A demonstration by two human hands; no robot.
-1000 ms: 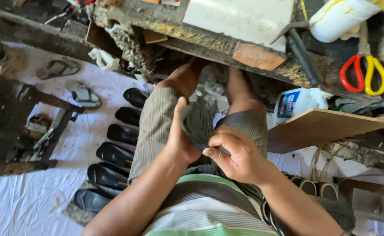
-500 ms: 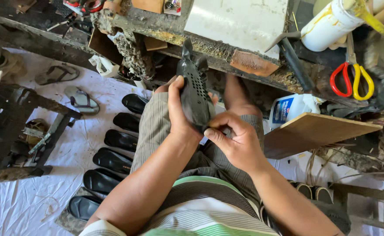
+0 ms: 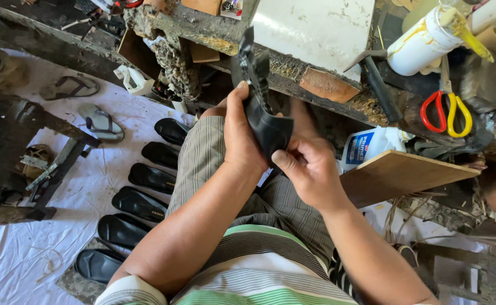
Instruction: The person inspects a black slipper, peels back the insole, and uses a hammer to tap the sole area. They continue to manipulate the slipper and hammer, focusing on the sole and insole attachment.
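1. A black shoe sole [image 3: 262, 113] is being held upright over the lap, in front of the table [image 3: 214, 31] edge, w/ its upper end rising above the table's near rim.
2. The sole is being gripped by the left hand [image 3: 239, 133] along its left side; the thumb is pressed up against the sole, fingers [image 3: 238, 93] wrapped tight around it.
3. The lower end of the sole is being pinched by the right hand [image 3: 310, 169]; thumb on the near face, other fingers curled behind, closed on the sole.
4. A strap or upper part seems to be attached at the sole's top, but the detail is too dark to tell for sure.
5. A row of black insoles [image 3: 141, 203] is being kept on the white sheet [image 3: 11, 254] on the floor, just left of the person's left leg, lying side by side.
6. Two worn sandals [image 3: 87, 104] are lying farther back on the same sheet, well apart from the hands.
7. Scissors w/ red and yellow handles [image 3: 446, 113] are lying on the table at the right, near a white glue bottle [image 3: 423, 42] w/ a yellow-smeared nozzle.
8. A white slab [image 3: 313, 28] is resting on the table behind the sole.
9. A plywood board [image 3: 400, 175] is lying right of the right hand, w/ a white-and-blue container [image 3: 366, 147] just behind it.
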